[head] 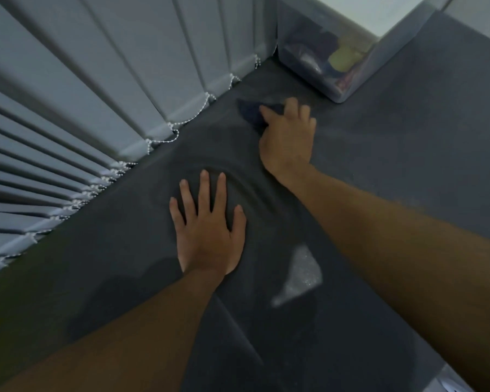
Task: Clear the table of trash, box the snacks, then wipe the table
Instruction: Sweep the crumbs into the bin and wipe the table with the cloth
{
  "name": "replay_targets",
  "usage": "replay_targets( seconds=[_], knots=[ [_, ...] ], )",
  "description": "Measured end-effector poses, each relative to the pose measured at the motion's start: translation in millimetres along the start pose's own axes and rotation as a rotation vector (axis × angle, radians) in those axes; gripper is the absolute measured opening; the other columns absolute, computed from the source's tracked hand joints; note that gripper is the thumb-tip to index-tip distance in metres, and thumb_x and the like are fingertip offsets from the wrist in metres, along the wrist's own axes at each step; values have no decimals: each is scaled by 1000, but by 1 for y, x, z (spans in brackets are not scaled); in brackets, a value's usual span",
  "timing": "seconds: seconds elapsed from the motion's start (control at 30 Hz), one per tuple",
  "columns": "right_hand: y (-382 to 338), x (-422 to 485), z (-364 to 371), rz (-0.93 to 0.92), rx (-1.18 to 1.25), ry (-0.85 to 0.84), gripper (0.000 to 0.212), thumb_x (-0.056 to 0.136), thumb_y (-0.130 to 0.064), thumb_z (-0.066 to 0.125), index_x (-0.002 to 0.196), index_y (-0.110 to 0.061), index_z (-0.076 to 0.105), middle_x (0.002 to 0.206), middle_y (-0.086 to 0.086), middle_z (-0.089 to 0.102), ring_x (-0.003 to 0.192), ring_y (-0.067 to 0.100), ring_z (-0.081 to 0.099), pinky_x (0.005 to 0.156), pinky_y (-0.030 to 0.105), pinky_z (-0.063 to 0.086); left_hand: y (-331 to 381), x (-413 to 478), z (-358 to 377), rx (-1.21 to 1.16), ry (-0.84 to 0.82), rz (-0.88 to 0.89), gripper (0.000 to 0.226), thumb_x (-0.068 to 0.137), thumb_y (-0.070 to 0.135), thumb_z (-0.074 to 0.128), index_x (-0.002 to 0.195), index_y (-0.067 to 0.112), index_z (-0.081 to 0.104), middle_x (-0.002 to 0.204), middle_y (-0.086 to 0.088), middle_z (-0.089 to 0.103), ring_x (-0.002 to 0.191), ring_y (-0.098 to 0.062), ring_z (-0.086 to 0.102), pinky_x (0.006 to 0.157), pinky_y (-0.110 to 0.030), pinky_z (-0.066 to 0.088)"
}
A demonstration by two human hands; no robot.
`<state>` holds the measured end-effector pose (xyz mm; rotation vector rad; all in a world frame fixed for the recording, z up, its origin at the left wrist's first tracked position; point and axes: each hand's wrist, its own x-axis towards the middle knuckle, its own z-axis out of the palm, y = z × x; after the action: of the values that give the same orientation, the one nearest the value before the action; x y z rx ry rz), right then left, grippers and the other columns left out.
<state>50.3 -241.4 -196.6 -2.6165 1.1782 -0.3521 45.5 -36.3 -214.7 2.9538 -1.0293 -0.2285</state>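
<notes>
A dark grey cloth covers the table (pixel 408 154) and is rucked into curved folds near the middle. My left hand (pixel 207 227) lies flat on it with fingers spread, pressing the fabric. Further back, my right hand (pixel 287 137) presses a dark blue wiping cloth (pixel 251 111) onto the table, fingers curled over its near part. A clear plastic box (pixel 326 60) with snack packets inside, one yellow, stands at the far corner.
Vertical blinds (pixel 125 66) with a white bead chain along their bottoms run along the table's left edge. A pale patch of light (pixel 300 273) falls on the cloth between my forearms. A white wall edge (pixel 374 12) rises behind the box.
</notes>
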Motion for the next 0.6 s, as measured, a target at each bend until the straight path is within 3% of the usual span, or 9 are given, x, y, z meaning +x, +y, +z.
replay_targets(
  seconds=[0.13,0.2,0.33,0.4,0.53,0.6],
  knots=[
    [8,-16,0,-465,37,-173,50,90,-13,51,135,-34,58,130,8,50,113,34,44,89,42,31,1,0,0,7,-6,0,68,98,58,11,160,32,-2,169,3,-5,154,-32,-8,124,-55,2],
    [26,-7,-5,-424,-6,-150,51,91,-14,50,134,-39,57,130,5,51,114,33,43,88,41,27,0,0,-1,1,-4,1,68,98,58,11,160,32,-1,169,3,-4,154,-32,-8,124,-55,2],
    [46,-16,-14,-13,-24,5,51,94,-13,46,139,-37,52,135,8,46,113,35,41,90,43,30,-1,0,0,-11,2,1,68,99,58,13,160,33,-1,169,3,-4,154,-32,-9,124,-54,-1],
    [43,-40,-17,-81,-18,-3,52,92,-14,48,141,-34,51,134,9,48,109,36,42,87,43,33,0,0,0,-15,1,3,68,99,58,12,160,33,-2,169,4,-5,154,-32,-9,124,-54,-1],
    [63,-82,-22,-405,8,-73,50,89,-12,47,135,-26,60,123,11,57,96,38,48,77,44,41,1,-1,-2,-27,2,-4,68,98,59,14,160,34,1,169,5,-4,154,-31,-8,123,-54,-1],
    [83,-86,-25,-302,-12,-12,48,89,-10,48,132,-26,63,118,13,58,93,39,48,76,44,42,2,-2,-3,-42,6,-1,67,100,58,20,160,34,5,169,5,0,154,-31,-6,124,-54,-1]
  ],
)
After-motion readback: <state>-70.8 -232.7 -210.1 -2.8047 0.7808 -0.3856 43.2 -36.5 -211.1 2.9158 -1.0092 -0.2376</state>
